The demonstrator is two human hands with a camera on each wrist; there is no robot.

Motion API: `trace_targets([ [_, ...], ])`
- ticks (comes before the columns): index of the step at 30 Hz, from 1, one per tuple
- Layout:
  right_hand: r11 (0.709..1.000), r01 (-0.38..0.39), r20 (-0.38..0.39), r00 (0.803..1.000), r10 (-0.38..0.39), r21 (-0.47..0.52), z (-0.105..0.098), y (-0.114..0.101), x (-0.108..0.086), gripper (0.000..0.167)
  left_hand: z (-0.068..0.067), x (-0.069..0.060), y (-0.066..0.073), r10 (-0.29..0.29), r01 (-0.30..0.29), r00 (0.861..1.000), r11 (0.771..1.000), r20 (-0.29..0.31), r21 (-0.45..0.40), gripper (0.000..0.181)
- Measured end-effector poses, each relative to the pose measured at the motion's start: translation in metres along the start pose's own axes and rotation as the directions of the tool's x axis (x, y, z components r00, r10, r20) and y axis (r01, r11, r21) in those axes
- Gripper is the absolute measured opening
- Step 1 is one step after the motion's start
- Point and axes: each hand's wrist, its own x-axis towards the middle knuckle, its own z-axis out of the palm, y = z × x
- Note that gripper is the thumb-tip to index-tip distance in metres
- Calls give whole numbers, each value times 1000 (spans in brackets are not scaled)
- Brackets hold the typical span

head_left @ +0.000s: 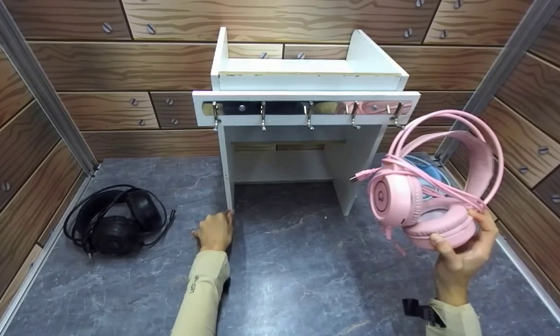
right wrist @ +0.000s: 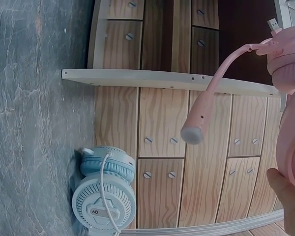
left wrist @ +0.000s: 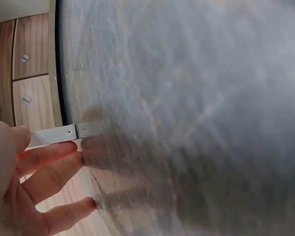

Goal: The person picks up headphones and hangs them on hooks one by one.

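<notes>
The pink headset [head_left: 408, 198] is held above the right side of the table [head_left: 280, 280], to the right of the white stand [head_left: 307, 83] and apart from it; the right hand [head_left: 464, 261] is clamped on the lower ear cup, thumb on one side and fingers on the other; the headband points up; the cable is looped about the headset, with its plug [head_left: 366, 174] directed toward the stand; the microphone [right wrist: 201, 118] extends free of the ear cups.

The left hand [head_left: 214, 232] is at the front foot of the stand's left panel [head_left: 224, 172]; thumb and finger are pinched on the panel edge, apparently to steady the stand.

The stand is upright near the middle of the table's back edge; the rail [head_left: 284, 108] across its front bears five hooks, all bare; the black headset [head_left: 116, 233] lies near the table's left edge; the blue headset [right wrist: 103, 191] rests near the back right corner.

Progress, as judged: pick-up of the pink headset is complete; its setting-down and release are outstanding; the black and blue headsets lie unheld on the table; whether they require handling cannot be told.
</notes>
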Motion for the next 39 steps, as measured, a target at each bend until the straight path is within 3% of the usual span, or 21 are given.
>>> trace_targets([
  [11,1000,-2,-10,1000,3,29,1,0,-1,62,2,-1,0,41,-40,998,999,-48,24,42],
  [30,1000,4,-14,1000,-4,29,1,-2,-1,62,1,0,-1,12,-12,999,1000,-39,3,41],
  [39,999,-18,-24,1000,20,51,1,-3,-1,62,1,-1,-1,31,-30,999,999,-39,15,43],
])
